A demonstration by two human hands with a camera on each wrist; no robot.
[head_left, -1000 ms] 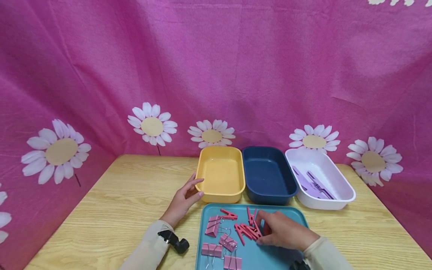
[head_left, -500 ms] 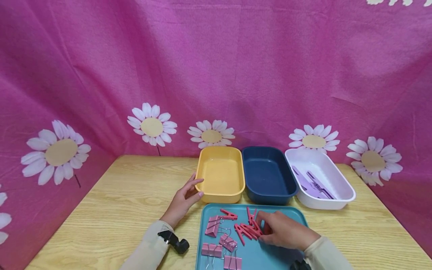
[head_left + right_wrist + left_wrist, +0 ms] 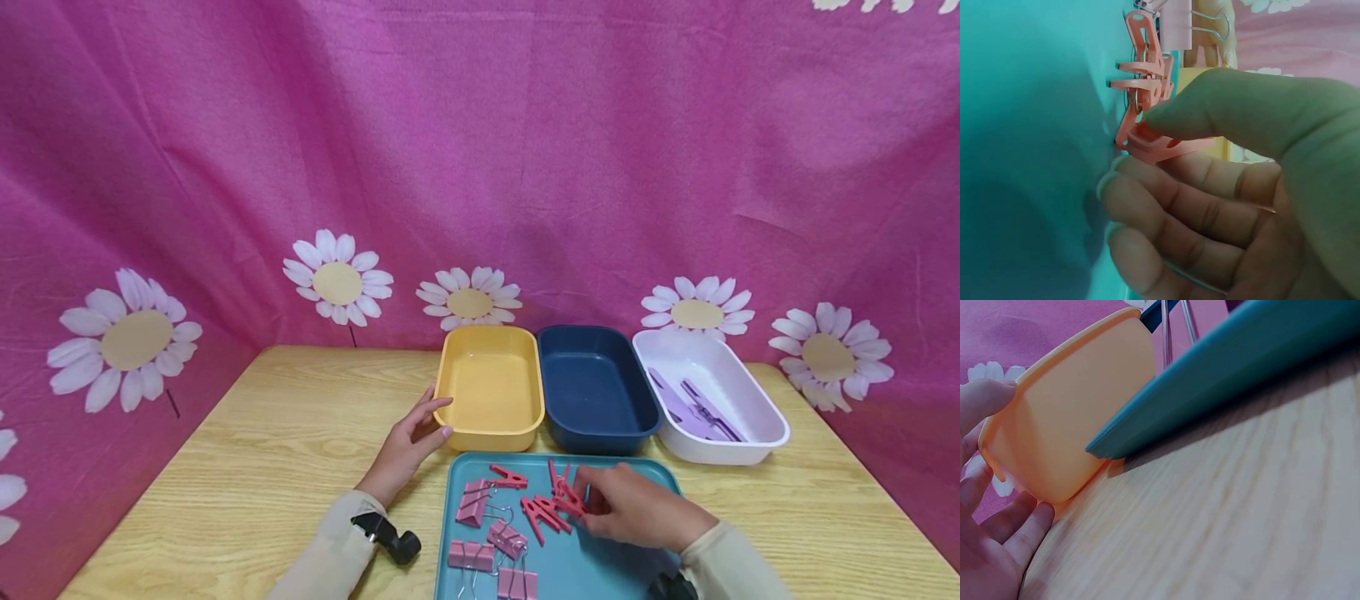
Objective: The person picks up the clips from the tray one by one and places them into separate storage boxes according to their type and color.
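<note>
In the head view, the left hand [image 3: 408, 450] rests at the near left side of the yellow bin [image 3: 489, 392], fingers loosely extended, one over the rim. The right hand [image 3: 637, 508] is above the tray [image 3: 592, 575], thumb and forefinger pinching a red peg [image 3: 573, 502] beside the other pegs [image 3: 543, 512]. Four pink clips [image 3: 472, 555] lie on the tray's left part. Behind the tray on the bench [image 3: 300, 442], the blue bin [image 3: 600, 392] stands between the yellow bin and the white bin [image 3: 738, 400], which holds purple pieces [image 3: 705, 412].

In the left wrist view, the fingers touch the yellow bin's rim and wall, just beside the tray's edge.

In the right wrist view, the peg is between thumb and forefinger, close against the others; I cannot tell whether it touches the tray. The remaining fingers curl loosely.
</note>
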